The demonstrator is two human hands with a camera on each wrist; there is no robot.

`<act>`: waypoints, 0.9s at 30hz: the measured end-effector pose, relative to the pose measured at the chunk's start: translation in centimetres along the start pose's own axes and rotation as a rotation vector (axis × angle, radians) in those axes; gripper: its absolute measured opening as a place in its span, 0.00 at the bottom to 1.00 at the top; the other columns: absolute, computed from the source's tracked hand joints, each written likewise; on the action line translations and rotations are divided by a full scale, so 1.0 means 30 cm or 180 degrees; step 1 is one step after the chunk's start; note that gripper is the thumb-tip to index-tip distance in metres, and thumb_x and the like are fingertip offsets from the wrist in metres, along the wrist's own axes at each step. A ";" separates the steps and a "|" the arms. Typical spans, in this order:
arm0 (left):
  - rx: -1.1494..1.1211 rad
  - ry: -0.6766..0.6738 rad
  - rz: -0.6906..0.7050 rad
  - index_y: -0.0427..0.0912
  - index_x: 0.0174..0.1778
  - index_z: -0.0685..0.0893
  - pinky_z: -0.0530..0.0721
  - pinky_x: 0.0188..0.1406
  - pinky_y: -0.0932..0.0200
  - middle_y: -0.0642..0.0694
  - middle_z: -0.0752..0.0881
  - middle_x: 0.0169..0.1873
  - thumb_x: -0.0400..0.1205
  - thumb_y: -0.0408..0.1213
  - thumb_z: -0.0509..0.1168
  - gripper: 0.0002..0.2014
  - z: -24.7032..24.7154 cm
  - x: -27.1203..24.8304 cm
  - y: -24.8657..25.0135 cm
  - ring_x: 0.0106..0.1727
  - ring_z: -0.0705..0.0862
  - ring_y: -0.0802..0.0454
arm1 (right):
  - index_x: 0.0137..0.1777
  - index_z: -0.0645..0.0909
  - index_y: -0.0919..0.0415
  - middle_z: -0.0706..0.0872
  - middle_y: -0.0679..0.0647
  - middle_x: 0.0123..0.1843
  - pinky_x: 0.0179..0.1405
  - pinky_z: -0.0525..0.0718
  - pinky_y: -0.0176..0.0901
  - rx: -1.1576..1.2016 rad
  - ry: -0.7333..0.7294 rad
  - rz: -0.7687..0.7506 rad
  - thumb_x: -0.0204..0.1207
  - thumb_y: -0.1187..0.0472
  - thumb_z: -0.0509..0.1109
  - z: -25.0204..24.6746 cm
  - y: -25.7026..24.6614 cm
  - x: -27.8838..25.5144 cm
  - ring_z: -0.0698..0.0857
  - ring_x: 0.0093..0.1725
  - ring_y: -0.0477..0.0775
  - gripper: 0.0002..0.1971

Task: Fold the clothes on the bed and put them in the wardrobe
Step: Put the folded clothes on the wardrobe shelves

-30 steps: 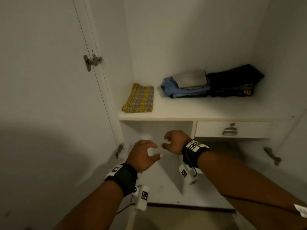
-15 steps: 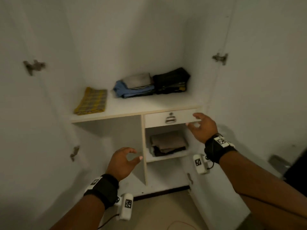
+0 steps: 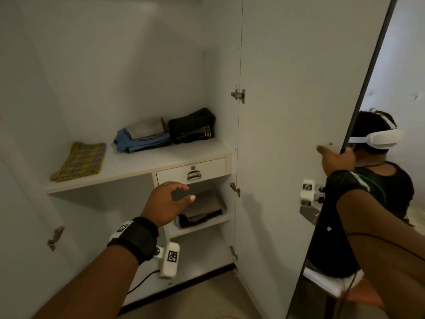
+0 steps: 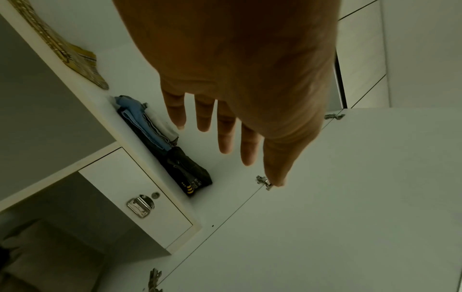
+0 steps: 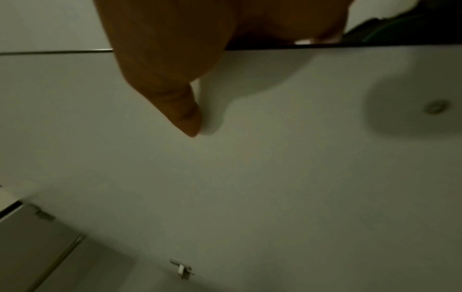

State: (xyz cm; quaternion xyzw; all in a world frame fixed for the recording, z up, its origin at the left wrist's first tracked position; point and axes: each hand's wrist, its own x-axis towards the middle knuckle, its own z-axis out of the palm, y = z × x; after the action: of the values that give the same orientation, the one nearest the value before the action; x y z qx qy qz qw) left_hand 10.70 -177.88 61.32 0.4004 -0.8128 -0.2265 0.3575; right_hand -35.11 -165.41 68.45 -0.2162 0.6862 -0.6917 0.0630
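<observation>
The wardrobe stands open. On its white shelf [image 3: 142, 163] lie a folded yellow plaid cloth [image 3: 79, 161] [image 4: 75, 57], a blue and grey stack [image 3: 143, 137] [image 4: 142, 120] and folded black clothes [image 3: 192, 126] [image 4: 187, 171]. A brown stack [image 3: 202, 209] sits in the small compartment under the drawer [image 3: 207, 169] [image 4: 132, 189]. My left hand [image 3: 170, 201] [image 4: 225, 122] hovers in front of that compartment, fingers spread, holding nothing. My right hand [image 3: 335, 160] grips the free edge of the right wardrobe door [image 3: 287, 134] [image 5: 250, 177], its thumb [image 5: 175, 94] on the inner face and the fingers hidden behind the edge.
The left door [image 3: 27, 203] is swung out at the left. Metal hinges [image 3: 238, 96] run along the right door's inner side. Past that door's edge a person in a black top with a white head strap [image 3: 379, 139] shows. Bare floor [image 3: 207, 300] lies below.
My right hand left the drawer front, swung right and took hold of the door's edge. The view turned right with it. My left hand stayed empty and rose a little.
</observation>
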 end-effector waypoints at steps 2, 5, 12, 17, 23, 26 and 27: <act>0.0003 -0.0012 0.0022 0.54 0.58 0.89 0.68 0.57 0.81 0.62 0.85 0.58 0.80 0.51 0.79 0.14 0.024 0.007 0.018 0.59 0.78 0.73 | 0.69 0.82 0.60 0.89 0.57 0.65 0.65 0.82 0.46 -0.0166 0.0057 -0.0181 0.73 0.46 0.80 0.010 0.037 -0.032 0.87 0.65 0.61 0.29; 0.0012 -0.0049 0.0025 0.54 0.58 0.89 0.69 0.57 0.80 0.62 0.85 0.58 0.80 0.50 0.78 0.13 0.045 0.025 0.029 0.60 0.78 0.70 | 0.63 0.82 0.61 0.89 0.57 0.56 0.58 0.80 0.45 -0.0300 0.0148 -0.0761 0.81 0.38 0.69 0.069 0.055 -0.166 0.87 0.59 0.60 0.25; 0.0045 0.0072 -0.0097 0.55 0.56 0.89 0.70 0.62 0.77 0.62 0.86 0.58 0.79 0.50 0.79 0.12 -0.031 0.039 -0.012 0.63 0.81 0.64 | 0.53 0.79 0.43 0.86 0.45 0.40 0.42 0.84 0.45 -0.0007 -0.1371 -0.1745 0.85 0.47 0.62 0.397 0.050 -0.524 0.85 0.40 0.45 0.05; 0.0213 0.0450 -0.0438 0.59 0.54 0.88 0.73 0.64 0.71 0.65 0.84 0.57 0.78 0.50 0.80 0.12 -0.234 -0.007 -0.128 0.63 0.82 0.63 | 0.46 0.82 0.54 0.85 0.47 0.38 0.37 0.77 0.42 -0.1212 -0.2398 -0.2180 0.84 0.50 0.69 0.819 -0.085 -0.629 0.83 0.38 0.51 0.09; 0.0540 0.0971 -0.0992 0.51 0.56 0.91 0.74 0.64 0.72 0.58 0.86 0.58 0.76 0.53 0.81 0.16 -0.512 -0.145 -0.334 0.63 0.83 0.59 | 0.56 0.88 0.59 0.90 0.62 0.51 0.51 0.87 0.50 -0.1773 -0.2839 -0.1952 0.81 0.47 0.72 1.316 -0.199 -0.672 0.88 0.51 0.66 0.15; 0.0540 0.1119 -0.1063 0.55 0.53 0.91 0.81 0.70 0.54 0.59 0.88 0.57 0.71 0.65 0.78 0.22 -0.587 -0.215 -0.442 0.63 0.85 0.58 | 0.57 0.88 0.62 0.91 0.64 0.52 0.51 0.86 0.50 -0.1950 -0.2852 -0.1860 0.81 0.47 0.74 1.499 -0.228 -0.654 0.88 0.51 0.67 0.17; 0.0597 0.1140 -0.1085 0.55 0.53 0.91 0.81 0.71 0.53 0.62 0.87 0.57 0.72 0.65 0.78 0.21 -0.603 -0.232 -0.467 0.63 0.85 0.59 | 0.56 0.88 0.63 0.91 0.65 0.52 0.51 0.86 0.50 -0.1999 -0.2827 -0.1855 0.81 0.48 0.74 1.550 -0.232 -0.645 0.88 0.51 0.68 0.17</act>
State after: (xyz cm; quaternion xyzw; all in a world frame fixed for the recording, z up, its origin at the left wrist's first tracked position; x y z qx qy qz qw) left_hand 34.29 -181.78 60.99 0.5966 -0.6748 -0.1326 0.4136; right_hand 1.67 -200.52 69.51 -0.6704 0.6780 -0.2894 0.0845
